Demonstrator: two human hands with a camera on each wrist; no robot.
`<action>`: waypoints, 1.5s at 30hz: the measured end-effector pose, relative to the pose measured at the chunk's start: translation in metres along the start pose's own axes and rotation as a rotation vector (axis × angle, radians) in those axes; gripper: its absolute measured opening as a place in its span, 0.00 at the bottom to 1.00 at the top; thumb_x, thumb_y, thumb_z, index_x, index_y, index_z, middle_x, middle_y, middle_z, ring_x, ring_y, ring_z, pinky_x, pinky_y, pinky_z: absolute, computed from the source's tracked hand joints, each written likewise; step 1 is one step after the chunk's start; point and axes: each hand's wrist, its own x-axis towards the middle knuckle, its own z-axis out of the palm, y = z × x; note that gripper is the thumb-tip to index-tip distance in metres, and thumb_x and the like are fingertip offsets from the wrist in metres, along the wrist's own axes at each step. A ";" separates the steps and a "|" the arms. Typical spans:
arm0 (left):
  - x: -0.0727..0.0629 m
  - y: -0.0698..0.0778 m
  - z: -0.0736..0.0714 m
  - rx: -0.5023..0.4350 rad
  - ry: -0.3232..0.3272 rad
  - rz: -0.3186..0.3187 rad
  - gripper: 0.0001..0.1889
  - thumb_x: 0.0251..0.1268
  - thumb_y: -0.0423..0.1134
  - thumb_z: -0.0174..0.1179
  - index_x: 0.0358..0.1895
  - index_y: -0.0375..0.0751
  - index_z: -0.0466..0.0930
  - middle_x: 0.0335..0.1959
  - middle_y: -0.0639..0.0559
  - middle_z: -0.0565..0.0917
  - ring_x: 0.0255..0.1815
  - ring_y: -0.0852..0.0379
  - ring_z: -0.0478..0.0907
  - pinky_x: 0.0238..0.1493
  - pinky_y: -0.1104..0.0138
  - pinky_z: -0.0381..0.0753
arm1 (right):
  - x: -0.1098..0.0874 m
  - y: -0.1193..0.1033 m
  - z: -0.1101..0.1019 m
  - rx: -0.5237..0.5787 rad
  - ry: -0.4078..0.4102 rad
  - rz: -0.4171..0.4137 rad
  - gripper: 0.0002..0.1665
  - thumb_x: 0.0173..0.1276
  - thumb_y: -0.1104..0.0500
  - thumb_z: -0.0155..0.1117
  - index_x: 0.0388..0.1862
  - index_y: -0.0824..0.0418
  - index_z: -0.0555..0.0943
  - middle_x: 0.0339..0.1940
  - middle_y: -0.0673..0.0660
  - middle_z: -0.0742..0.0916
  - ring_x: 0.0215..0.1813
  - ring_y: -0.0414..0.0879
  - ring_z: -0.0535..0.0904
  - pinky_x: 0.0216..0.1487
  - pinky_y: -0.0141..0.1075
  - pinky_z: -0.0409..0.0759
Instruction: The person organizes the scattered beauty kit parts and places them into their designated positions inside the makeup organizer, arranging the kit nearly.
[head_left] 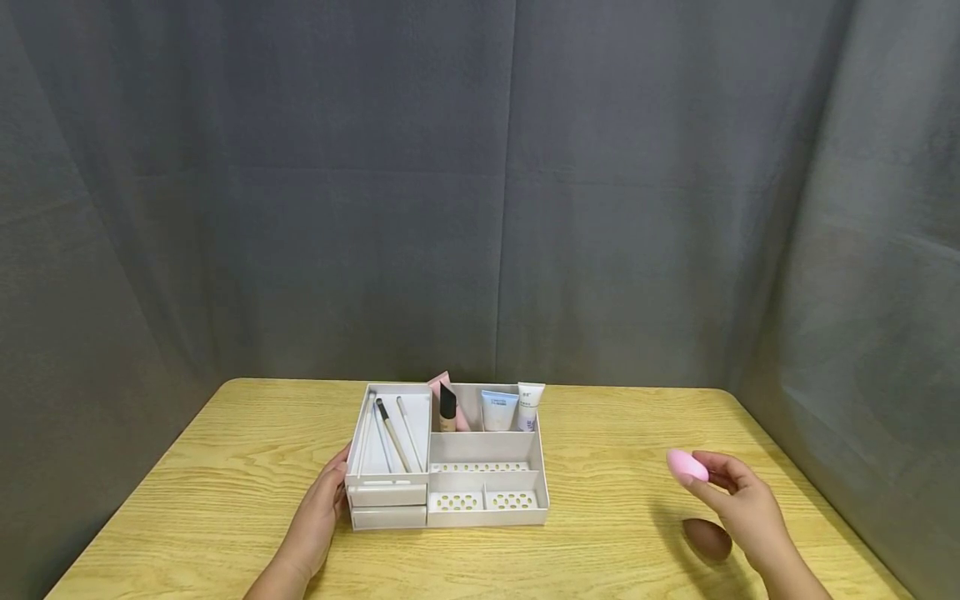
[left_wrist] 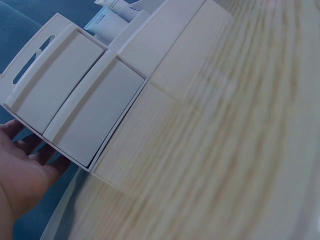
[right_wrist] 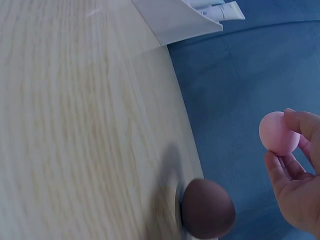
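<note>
My right hand (head_left: 746, 508) pinches a pink makeup sponge (head_left: 687, 466) between thumb and fingers, above the table's right side. A brown makeup sponge (head_left: 707, 539) rests on the table below that hand; the right wrist view shows its rounded end (right_wrist: 207, 209). With its fingers against the left side of a white desktop organizer (head_left: 487, 518), my left hand (head_left: 315, 517) holds nothing. In the left wrist view those fingers (left_wrist: 42, 152) lie along the side wall, by the two drawers (left_wrist: 95, 105).
Several makeup brushes (head_left: 397, 437) lie in the organizer's top left tray. Its back compartment holds a pink tube (head_left: 439, 381), a black-capped bottle (head_left: 447, 408), a blue-and-white tube (head_left: 498, 412) and a white tube (head_left: 528, 404). Grey curtains (head_left: 480, 192) surround the wooden table (head_left: 600, 450).
</note>
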 end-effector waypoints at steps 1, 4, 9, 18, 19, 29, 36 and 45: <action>0.000 0.000 0.000 0.002 -0.001 -0.001 0.32 0.81 0.52 0.26 0.78 0.36 0.46 0.80 0.38 0.50 0.79 0.42 0.46 0.54 0.89 0.59 | 0.000 -0.002 0.002 0.004 0.002 -0.005 0.34 0.66 0.49 0.68 0.64 0.67 0.73 0.38 0.24 0.78 0.42 0.19 0.73 0.42 0.18 0.72; 0.000 0.000 0.000 0.003 0.000 -0.001 0.32 0.81 0.51 0.26 0.78 0.36 0.46 0.80 0.38 0.50 0.79 0.42 0.46 0.53 0.89 0.59 | 0.002 -0.007 0.007 0.016 0.003 -0.027 0.33 0.66 0.50 0.69 0.63 0.67 0.73 0.37 0.24 0.78 0.42 0.19 0.73 0.42 0.18 0.73; -0.001 0.000 0.000 0.011 0.003 -0.004 0.32 0.81 0.51 0.25 0.78 0.36 0.46 0.80 0.38 0.50 0.79 0.41 0.46 0.69 0.75 0.59 | 0.003 -0.017 0.016 0.078 -0.010 -0.044 0.32 0.66 0.54 0.69 0.63 0.69 0.73 0.38 0.25 0.77 0.44 0.19 0.73 0.44 0.18 0.76; 0.000 0.000 0.000 0.009 0.007 -0.011 0.31 0.81 0.51 0.25 0.78 0.37 0.46 0.80 0.38 0.49 0.79 0.41 0.46 0.70 0.73 0.59 | 0.007 -0.035 0.033 0.135 -0.064 -0.051 0.32 0.66 0.53 0.69 0.64 0.67 0.72 0.41 0.30 0.80 0.46 0.23 0.74 0.46 0.20 0.77; 0.000 0.000 0.000 0.010 0.008 -0.014 0.31 0.81 0.51 0.25 0.78 0.37 0.46 0.80 0.39 0.50 0.79 0.42 0.47 0.65 0.79 0.60 | 0.006 -0.037 0.035 0.145 -0.071 -0.049 0.32 0.66 0.53 0.69 0.65 0.67 0.72 0.42 0.32 0.80 0.46 0.24 0.75 0.47 0.20 0.76; 0.000 0.001 0.001 0.020 0.021 -0.016 0.31 0.81 0.52 0.25 0.78 0.37 0.47 0.79 0.40 0.52 0.77 0.43 0.49 0.55 0.87 0.61 | 0.009 -0.054 0.051 0.165 -0.145 -0.030 0.32 0.65 0.52 0.69 0.65 0.63 0.73 0.55 0.51 0.81 0.49 0.29 0.75 0.49 0.24 0.77; 0.000 0.001 0.000 0.023 0.024 -0.017 0.31 0.81 0.52 0.26 0.78 0.38 0.48 0.79 0.40 0.53 0.76 0.53 0.54 0.55 0.87 0.61 | 0.012 -0.063 0.064 0.194 -0.152 -0.102 0.28 0.65 0.60 0.69 0.62 0.66 0.75 0.53 0.53 0.82 0.46 0.29 0.77 0.47 0.25 0.79; 0.000 0.001 0.000 0.012 0.023 -0.010 0.31 0.81 0.50 0.24 0.78 0.36 0.46 0.79 0.37 0.51 0.78 0.41 0.48 0.77 0.53 0.51 | 0.012 -0.078 0.085 0.265 -0.175 -0.140 0.24 0.63 0.64 0.69 0.58 0.69 0.77 0.50 0.56 0.83 0.46 0.32 0.79 0.47 0.25 0.81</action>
